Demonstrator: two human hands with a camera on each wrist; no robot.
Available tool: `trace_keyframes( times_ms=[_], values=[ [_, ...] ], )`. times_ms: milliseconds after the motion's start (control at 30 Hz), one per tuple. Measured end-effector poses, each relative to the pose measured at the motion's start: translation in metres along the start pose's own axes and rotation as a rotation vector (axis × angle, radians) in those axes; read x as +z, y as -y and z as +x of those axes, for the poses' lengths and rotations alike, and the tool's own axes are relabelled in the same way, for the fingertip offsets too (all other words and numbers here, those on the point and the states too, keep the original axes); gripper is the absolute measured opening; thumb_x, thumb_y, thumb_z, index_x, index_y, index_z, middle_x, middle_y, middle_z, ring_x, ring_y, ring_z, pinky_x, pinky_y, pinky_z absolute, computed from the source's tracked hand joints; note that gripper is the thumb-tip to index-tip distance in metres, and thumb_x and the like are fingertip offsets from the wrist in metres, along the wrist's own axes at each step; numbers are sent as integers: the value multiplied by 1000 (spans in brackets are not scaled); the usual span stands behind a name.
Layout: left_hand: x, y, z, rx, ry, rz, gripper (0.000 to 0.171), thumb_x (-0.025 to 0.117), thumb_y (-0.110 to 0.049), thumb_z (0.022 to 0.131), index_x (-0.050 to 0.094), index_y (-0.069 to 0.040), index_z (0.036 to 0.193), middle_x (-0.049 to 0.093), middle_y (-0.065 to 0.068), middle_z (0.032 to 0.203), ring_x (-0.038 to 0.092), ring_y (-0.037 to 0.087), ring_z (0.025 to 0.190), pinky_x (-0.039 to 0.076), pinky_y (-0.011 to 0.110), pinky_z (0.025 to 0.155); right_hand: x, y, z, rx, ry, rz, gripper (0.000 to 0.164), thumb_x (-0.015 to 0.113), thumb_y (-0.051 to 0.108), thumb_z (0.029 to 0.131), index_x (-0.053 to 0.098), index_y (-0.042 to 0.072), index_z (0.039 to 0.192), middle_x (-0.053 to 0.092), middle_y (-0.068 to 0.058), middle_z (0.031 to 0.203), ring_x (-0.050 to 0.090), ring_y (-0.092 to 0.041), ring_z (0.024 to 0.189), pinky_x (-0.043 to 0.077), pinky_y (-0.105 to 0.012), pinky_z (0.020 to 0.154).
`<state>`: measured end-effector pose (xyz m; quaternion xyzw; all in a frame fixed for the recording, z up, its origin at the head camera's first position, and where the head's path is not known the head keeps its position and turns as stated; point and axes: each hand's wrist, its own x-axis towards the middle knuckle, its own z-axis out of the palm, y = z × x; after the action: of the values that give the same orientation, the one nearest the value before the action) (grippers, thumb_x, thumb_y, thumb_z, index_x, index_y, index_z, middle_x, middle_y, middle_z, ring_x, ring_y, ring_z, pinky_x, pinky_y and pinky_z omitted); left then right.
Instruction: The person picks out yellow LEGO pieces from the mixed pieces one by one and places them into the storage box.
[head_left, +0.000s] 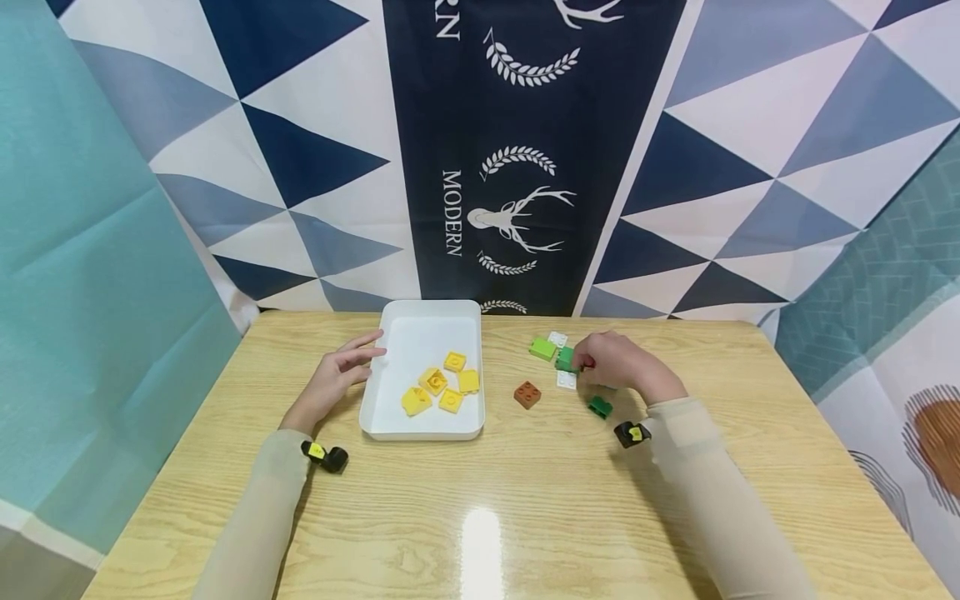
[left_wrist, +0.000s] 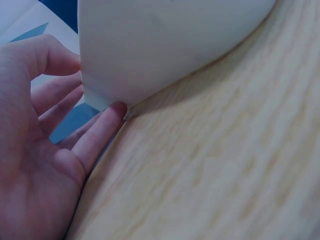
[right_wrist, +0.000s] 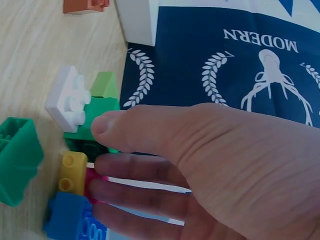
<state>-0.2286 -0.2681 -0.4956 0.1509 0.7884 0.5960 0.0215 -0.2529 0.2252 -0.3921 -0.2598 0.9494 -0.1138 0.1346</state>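
My right hand (head_left: pixel 618 362) reaches among toy building bricks on the right half of the table. In the right wrist view its thumb and index finger pinch a green brick (right_wrist: pixel 97 117). Beside that brick lie a white brick (right_wrist: pixel 65 100) and a lime green brick (head_left: pixel 543 348). Below the fingers are a yellow brick (right_wrist: pixel 73 172) and a blue brick (right_wrist: pixel 67 215), which the hand hides in the head view. My left hand (head_left: pixel 335 379), fingers extended, touches the left wall of a white tray (head_left: pixel 420 433) that holds several yellow bricks (head_left: pixel 433 381).
A brown brick (head_left: pixel 527 394) lies between the tray and the right hand. Nearer the right wrist is a dark green brick (head_left: pixel 600 407). A second white brick (head_left: pixel 557 339) lies farther back. Patterned cloth (head_left: pixel 495 167) hangs behind the wooden table (head_left: pixel 555 517).
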Motion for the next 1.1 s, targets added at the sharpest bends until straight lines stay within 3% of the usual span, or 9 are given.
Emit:
trace_keyframes(
  times_ms=[333,567,867,1100],
  values=[
    [0,3,0,5,-3,1,40,60,5,108,67,12,147,39,24,182,27,49,173,40,0,118,13,-3,4,35,-23,-19,9,78,5,101,84,11,99,79,-4,99,57,-21,87,55,-40,85],
    [-1,3,2,-15,-1,-9,40,59,4,109,68,10,147,40,20,183,29,43,174,40,0,118,21,-6,6,56,-54,-25,13,78,1,98,81,13,95,82,-7,105,64,-23,90,62,-48,90],
    [-1,3,2,-12,0,-16,40,59,5,109,67,10,148,39,21,183,28,43,174,41,0,118,26,-7,6,84,-88,-27,24,68,-10,90,76,12,91,77,-8,92,62,-23,78,59,-39,78],
    [0,2,2,-6,-2,4,40,59,6,108,67,12,147,39,23,182,28,46,174,40,1,119,28,-7,7,86,-86,-30,23,68,-9,92,75,12,90,77,-8,93,62,-22,78,59,-39,77]
  ],
)
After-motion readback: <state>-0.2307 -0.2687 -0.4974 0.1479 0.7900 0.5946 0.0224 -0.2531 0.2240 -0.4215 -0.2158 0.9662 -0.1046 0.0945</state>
